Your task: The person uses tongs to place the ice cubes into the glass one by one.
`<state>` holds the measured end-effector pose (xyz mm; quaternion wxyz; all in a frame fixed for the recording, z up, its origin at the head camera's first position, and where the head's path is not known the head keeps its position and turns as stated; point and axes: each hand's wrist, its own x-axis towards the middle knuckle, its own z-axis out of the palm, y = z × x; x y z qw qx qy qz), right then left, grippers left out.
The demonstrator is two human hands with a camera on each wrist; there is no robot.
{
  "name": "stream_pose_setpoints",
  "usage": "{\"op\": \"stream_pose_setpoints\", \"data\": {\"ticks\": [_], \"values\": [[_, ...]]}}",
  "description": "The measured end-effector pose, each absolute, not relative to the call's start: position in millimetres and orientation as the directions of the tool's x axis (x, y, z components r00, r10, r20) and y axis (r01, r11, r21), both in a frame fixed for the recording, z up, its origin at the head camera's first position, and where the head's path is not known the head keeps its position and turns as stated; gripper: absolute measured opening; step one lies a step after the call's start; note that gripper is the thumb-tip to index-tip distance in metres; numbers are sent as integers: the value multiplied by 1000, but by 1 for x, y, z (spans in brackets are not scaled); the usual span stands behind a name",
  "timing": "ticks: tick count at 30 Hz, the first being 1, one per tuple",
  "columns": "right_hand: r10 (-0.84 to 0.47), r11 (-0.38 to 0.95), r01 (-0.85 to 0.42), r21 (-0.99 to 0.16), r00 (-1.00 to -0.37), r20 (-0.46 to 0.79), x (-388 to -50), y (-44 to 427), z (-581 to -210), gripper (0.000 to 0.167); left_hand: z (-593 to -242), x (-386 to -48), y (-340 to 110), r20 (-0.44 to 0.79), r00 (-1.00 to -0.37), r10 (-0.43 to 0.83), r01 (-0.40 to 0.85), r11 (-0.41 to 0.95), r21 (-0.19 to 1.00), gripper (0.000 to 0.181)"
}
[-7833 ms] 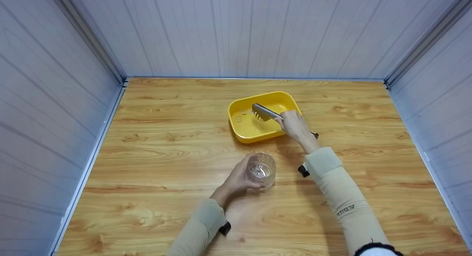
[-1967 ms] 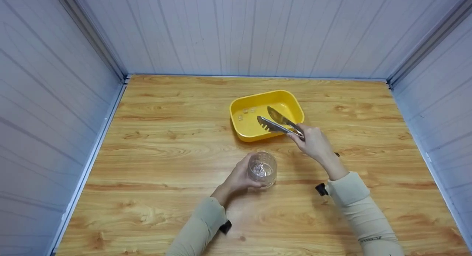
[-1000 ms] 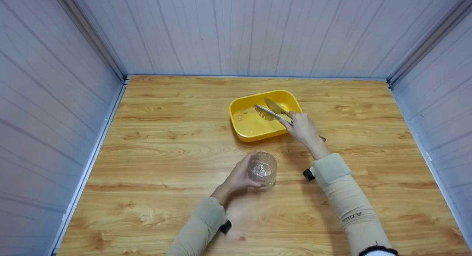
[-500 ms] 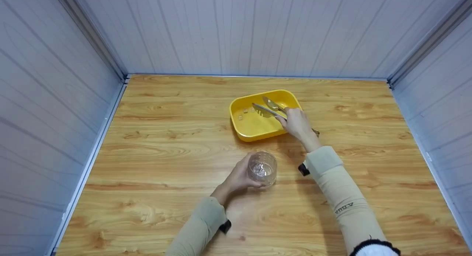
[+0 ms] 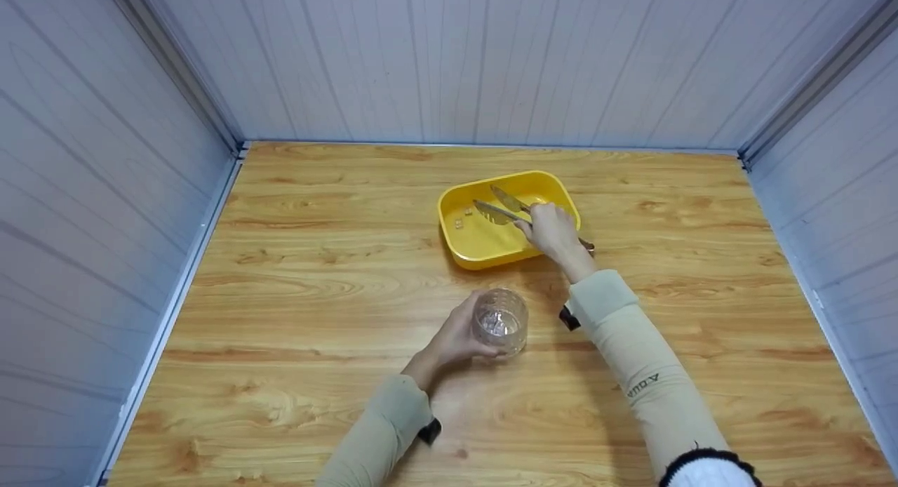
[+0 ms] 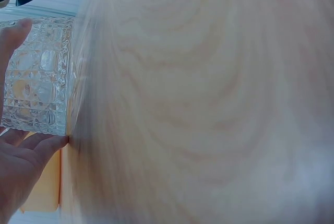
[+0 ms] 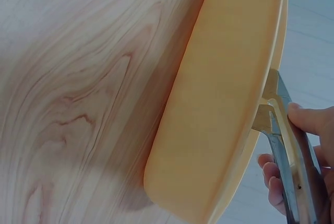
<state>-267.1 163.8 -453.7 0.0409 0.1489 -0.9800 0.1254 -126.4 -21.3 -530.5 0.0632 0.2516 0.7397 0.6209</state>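
Observation:
My left hand holds a clear cut-glass tumbler that stands on the table; its thumb and fingers lie on opposite sides of the patterned wall in the left wrist view. Some clear pieces show at the bottom of the glass. My right hand grips metal tongs, whose arms are parted. The tongs' tips reach down into the yellow basin. Small clear cubes lie in the basin's left part, left of the tips. Whether a cube sits between the tips cannot be made out.
The wood-grain table is bounded by a pale panel wall at the back and by panels at both sides. The basin's rim rises between the table and the right hand.
Over the last second the right hand has moved the tongs leftward and deeper over the basin, toward the cubes. Two seconds ago they were nearer its right front rim. The left hand keeps the glass in place.

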Motion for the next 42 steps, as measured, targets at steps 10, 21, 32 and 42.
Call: {"op": "stream_pose_setpoints", "data": {"ticks": [10,21,32,42], "values": [[-291,927,-304,-219,-952,92,-271,158,-458,33,-548,-130,-21,213,-868,448,316,168,934,97],[-329,921,-340,-189,-940,89,-275,153,-462,31,-548,-131,-21,207,-871,446,303,155,940,98],[-332,925,-338,-175,-941,59,-277,151,-461,25,-548,-131,-21,197,-875,442,294,162,942,99],[-356,924,-359,-129,-933,43,-277,147,-459,24,-524,-123,-21,234,-862,450,333,155,930,93]]}}
